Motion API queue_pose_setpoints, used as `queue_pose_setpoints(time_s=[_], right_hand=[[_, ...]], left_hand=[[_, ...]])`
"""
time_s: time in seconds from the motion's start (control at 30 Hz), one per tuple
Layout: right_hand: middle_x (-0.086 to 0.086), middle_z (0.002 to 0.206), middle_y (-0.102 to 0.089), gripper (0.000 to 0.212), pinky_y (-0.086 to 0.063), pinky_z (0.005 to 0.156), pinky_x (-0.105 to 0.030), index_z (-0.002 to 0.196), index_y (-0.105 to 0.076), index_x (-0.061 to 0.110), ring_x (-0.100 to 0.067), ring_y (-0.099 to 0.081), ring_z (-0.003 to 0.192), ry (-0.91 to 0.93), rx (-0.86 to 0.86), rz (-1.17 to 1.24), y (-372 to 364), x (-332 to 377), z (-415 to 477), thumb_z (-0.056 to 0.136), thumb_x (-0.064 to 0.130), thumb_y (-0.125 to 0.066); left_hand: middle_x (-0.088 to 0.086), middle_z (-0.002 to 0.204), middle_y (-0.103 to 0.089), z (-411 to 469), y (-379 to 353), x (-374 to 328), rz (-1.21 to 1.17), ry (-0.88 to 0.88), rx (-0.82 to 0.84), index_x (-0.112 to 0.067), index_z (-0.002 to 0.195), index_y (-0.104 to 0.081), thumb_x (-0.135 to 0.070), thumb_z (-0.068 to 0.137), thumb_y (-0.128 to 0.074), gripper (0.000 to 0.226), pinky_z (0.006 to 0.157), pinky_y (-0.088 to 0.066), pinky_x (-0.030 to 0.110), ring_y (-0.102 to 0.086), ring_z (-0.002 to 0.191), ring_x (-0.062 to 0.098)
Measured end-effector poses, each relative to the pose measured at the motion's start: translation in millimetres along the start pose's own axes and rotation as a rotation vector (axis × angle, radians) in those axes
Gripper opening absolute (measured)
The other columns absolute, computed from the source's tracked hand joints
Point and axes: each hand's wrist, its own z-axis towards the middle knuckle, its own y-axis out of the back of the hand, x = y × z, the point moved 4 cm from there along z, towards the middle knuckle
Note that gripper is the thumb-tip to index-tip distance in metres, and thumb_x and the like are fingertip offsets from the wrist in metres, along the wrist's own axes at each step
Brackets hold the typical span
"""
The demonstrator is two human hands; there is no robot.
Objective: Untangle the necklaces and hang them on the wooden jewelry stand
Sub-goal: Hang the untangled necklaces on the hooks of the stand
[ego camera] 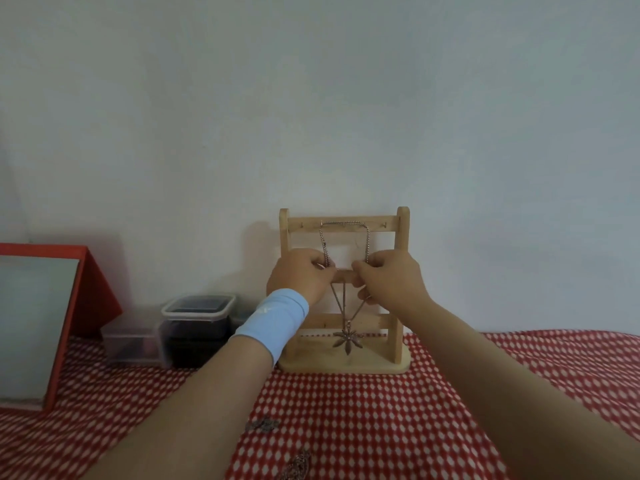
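A wooden jewelry stand (401, 258) stands upright against the wall on the red checked cloth. A chain necklace (367, 240) hangs over hooks on its top bar. A leaf-shaped pendant (347, 339) dangles on thin chains in front of the lower bar. My left hand (299, 277), with a light blue wristband, pinches the chain at the middle bar. My right hand (391, 278) pinches the chain right beside it. More tangled jewelry lies on the cloth: a small dark piece (262, 425) and another (298, 465) at the bottom edge.
A red-framed mirror (59, 327) leans at the far left. A dark lidded plastic box (197, 327) and a clear box (133, 344) sit left of the stand. The red checked cloth (381, 427) covers the table; a white wall lies close behind.
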Motion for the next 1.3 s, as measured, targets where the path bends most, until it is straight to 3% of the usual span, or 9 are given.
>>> queue_pose_setpoints(time_s=[0.13,0.27,0.37,0.53,0.63,0.87,0.97,1.1,1.3], right_hand=[[-0.001,0.069,-0.076,0.023,-0.064,0.062,-0.036,0.079,-0.075,0.009,-0.018,-0.074,0.058,-0.043,0.024,-0.016,-8.3,-7.7,-4.8,0.096,0.021,-0.066],[-0.004,0.073,-0.077,0.029,-0.059,0.051,-0.028,0.087,-0.075,0.009,-0.021,-0.074,0.058,-0.090,0.046,-0.033,-19.2,-19.4,-8.0,0.100,0.030,-0.062],[-0.004,0.077,-0.077,0.028,-0.054,0.047,-0.026,0.093,-0.072,0.009,-0.021,-0.074,0.060,-0.075,0.055,-0.033,-22.6,-21.7,-7.3,0.103,0.030,-0.056],[-0.001,0.076,-0.076,0.028,-0.062,0.060,-0.036,0.094,-0.071,0.011,-0.017,-0.072,0.056,0.017,-0.028,-0.041,-22.5,-26.0,-10.3,0.105,0.028,-0.052],[-0.002,0.076,-0.075,0.029,-0.056,0.048,-0.027,0.094,-0.069,0.009,-0.019,-0.069,0.049,0.041,-0.087,-0.003,-19.8,-24.8,-13.0,0.106,0.026,-0.048],[0.001,0.074,-0.074,0.022,-0.060,0.052,-0.036,0.106,-0.068,0.018,-0.021,-0.069,0.050,0.047,-0.044,0.065,-24.3,-30.5,-18.5,0.106,0.031,-0.050],[0.003,0.077,-0.074,0.024,-0.062,0.060,-0.039,0.103,-0.072,0.017,-0.017,-0.070,0.053,0.077,-0.039,-0.061,-27.7,-29.8,-12.0,0.104,0.033,-0.053],[0.002,0.073,-0.072,0.034,-0.062,0.063,-0.043,0.082,-0.069,0.018,-0.019,-0.069,0.059,0.070,-0.101,-0.197,-33.4,-32.9,-6.6,0.103,0.038,-0.053],[0.003,0.074,-0.072,0.043,-0.059,0.067,-0.037,0.090,-0.074,0.025,-0.018,-0.068,0.068,0.059,-0.104,-0.296,-32.1,-29.9,-7.1,0.103,0.050,-0.042]], left_hand=[[-0.001,0.061,-0.057,1.0,-8.1,4.0,0.077,0.056,0.068,-0.019,0.059,-0.057,-0.031,0.082,-0.062,0.026,0.058,-0.045,0.027,-0.052,0.057,0.019],[0.002,0.061,-0.059,-0.7,-9.6,3.3,0.096,0.074,0.121,-0.019,0.057,-0.053,-0.030,0.080,-0.062,0.027,0.064,-0.056,0.034,-0.057,0.056,0.024],[0.004,0.067,-0.061,1.4,-8.2,1.5,0.141,0.068,0.181,-0.017,0.064,-0.057,-0.027,0.078,-0.061,0.018,0.061,-0.053,0.031,-0.056,0.054,0.022],[0.000,0.070,-0.065,-3.6,-4.5,6.3,-0.167,0.057,0.143,-0.015,0.086,-0.066,-0.023,0.092,-0.053,0.017,0.045,-0.045,0.024,-0.054,0.042,0.016],[0.001,0.076,-0.067,-7.4,-7.6,7.7,-0.140,-0.012,0.102,-0.014,0.088,-0.062,-0.026,0.098,-0.048,0.022,0.051,-0.049,0.027,-0.058,0.043,0.015],[0.003,0.069,-0.068,-11.4,-12.0,8.2,-0.078,-0.035,0.135,-0.014,0.078,-0.060,-0.031,0.098,-0.048,0.029,0.053,-0.051,0.029,-0.052,0.041,0.015],[-0.002,0.062,-0.070,-7.3,-13.1,10.9,0.042,-0.032,0.106,-0.017,0.073,-0.061,-0.038,0.094,-0.054,0.031,0.060,-0.055,0.031,-0.058,0.045,0.014],[-0.004,0.064,-0.068,-4.3,-18.6,11.7,0.202,-0.051,0.025,-0.024,0.073,-0.055,-0.042,0.091,-0.051,0.026,0.069,-0.057,0.037,-0.066,0.065,0.017],[-0.010,0.069,-0.067,-4.6,-22.4,13.8,0.071,-0.059,-0.033,-0.031,0.077,-0.057,-0.049,0.087,-0.055,0.021,0.070,-0.058,0.039,-0.065,0.071,0.017]])
